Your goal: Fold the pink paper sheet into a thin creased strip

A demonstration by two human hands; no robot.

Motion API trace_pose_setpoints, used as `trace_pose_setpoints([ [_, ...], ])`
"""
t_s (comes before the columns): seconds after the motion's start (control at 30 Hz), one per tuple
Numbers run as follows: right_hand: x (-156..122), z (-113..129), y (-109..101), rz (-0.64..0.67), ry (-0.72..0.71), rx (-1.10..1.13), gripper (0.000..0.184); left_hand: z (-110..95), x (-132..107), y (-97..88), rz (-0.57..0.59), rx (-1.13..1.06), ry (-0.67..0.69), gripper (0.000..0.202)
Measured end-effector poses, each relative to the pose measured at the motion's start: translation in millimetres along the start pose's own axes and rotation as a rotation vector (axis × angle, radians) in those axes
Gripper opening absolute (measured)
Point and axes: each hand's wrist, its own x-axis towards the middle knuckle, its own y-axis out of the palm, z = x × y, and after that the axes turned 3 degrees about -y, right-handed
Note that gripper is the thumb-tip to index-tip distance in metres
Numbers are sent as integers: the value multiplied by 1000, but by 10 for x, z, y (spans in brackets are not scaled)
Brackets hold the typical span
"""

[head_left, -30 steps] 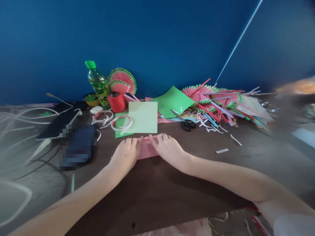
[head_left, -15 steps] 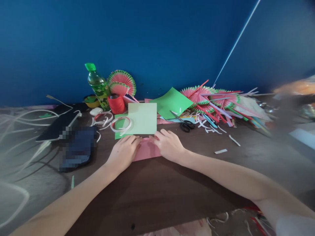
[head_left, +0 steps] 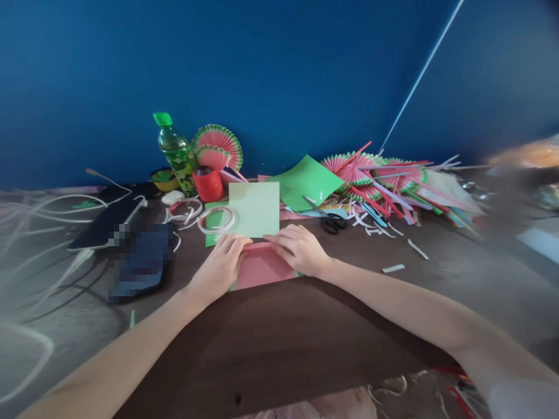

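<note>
A pink sheet of paper [head_left: 264, 270] with green showing at its side edges lies on the table in front of me. A narrow fold runs along its far edge. My left hand [head_left: 222, 259] grips the left end of this fold, fingers closed on the paper. At the right end, my right hand [head_left: 301, 250] pinches the fold with thumb and fingers. Just beyond the hands is a pale green sheet [head_left: 254, 209], partly over a brighter green paper [head_left: 213, 237]. A roll of white tape [head_left: 201, 226] sits to the left of the pale sheet.
Black scissors [head_left: 332, 223] lie to the right, near a curved green sheet [head_left: 305, 183] and pleated paper fans [head_left: 353, 171] with strips. On the left are a dark phone [head_left: 146, 256], a tablet [head_left: 102, 224], cables, a red spool [head_left: 208, 185] and a bottle [head_left: 175, 154].
Both hands have moved slightly away from me and apart. More of the pink paper and its green edges now shows, with a raised fold at the far edge.
</note>
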Motion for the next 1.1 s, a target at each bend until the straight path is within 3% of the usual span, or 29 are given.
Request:
trace_pose_setpoints([
  [0.4, -3, -29, 20, -33, -66, 81, 29, 72, 59, -44, 107, 98, 56, 35],
  [0.5, -6, -24, -10, -55, -99, 38, 34, 93, 57, -93, 19, 174, 45, 30],
  [0.63, -21, 16, -121, -154, -78, -107, 37, 47, 8, -217, -215, 281, 14, 29],
  [0.73, -27, 23, -161, -153, -82, -169, 38, 22, -14, -260, -270, 331, -4, 30],
  [0.8, -19, -9, -138, -120, -130, -149, 37, 41, 0, -233, -223, 319, 1, 29],
  [0.93, 6, -123, -29, -71, -177, -23, 30, 138, 41, -100, -23, 172, 27, 26],
  [1.1, 16, -211, 30, -34, -175, 59, 25, 236, 33, -12, 121, 14, -60, 22],
])
